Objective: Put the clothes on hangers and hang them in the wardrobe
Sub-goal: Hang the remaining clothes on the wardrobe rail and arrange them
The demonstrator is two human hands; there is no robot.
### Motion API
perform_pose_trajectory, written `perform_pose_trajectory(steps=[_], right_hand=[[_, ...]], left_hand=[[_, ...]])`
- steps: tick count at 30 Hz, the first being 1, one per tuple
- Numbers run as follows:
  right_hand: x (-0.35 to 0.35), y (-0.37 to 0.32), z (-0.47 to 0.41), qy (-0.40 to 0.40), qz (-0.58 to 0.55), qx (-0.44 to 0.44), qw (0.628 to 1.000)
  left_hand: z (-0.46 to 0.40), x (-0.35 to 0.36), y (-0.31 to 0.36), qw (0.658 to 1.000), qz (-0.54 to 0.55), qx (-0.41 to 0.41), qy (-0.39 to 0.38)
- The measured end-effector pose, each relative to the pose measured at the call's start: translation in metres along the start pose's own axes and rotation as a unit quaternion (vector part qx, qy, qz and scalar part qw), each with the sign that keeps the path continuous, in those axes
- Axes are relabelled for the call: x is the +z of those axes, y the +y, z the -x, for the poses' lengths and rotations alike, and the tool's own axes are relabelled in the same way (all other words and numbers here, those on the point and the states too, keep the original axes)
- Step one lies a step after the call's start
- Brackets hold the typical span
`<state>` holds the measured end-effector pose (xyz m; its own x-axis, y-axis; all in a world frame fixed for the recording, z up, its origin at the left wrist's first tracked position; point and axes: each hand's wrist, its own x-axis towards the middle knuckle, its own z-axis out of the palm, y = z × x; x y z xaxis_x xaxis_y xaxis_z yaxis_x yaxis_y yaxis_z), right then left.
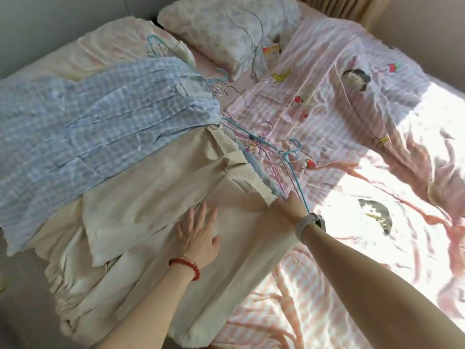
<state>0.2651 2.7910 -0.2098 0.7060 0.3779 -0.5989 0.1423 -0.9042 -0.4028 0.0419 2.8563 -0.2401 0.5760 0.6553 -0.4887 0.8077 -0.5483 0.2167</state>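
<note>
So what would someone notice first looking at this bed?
Probably the blue checked garments stacked across cream clothes on the bed's left side. Next, the thin coloured wire hangers lying on the pink cartoon-print sheet, with the right hand at their lower ends and the left hand flat on cream fabric.

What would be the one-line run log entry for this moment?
left hand: flat on beige garment | right hand: at wire hangers, grip unclear | checked garment: on bed
</note>
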Motion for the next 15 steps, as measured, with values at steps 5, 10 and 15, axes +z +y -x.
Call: perform_pose_trajectory(steps=[5, 10, 15], right_hand=[[-0.006, 0.000, -0.010, 0.033, 0.005, 0.025, 0.999], [-0.007, 0.003, -0.001, 0.115, 0.105, -0.062, 0.986], [-0.021, -0.009, 0.010, 0.145, 0.241, -0.099, 0.954]], left_hand=[[-0.009, 0.000, -0.008, 0.999, 0.009, 0.021, -0.047], [-0.010, -0.008, -0.011, 0.997, 0.022, 0.039, -0.062], [-0.013, -0.014, -0.008, 0.996, 0.011, 0.037, -0.074]])
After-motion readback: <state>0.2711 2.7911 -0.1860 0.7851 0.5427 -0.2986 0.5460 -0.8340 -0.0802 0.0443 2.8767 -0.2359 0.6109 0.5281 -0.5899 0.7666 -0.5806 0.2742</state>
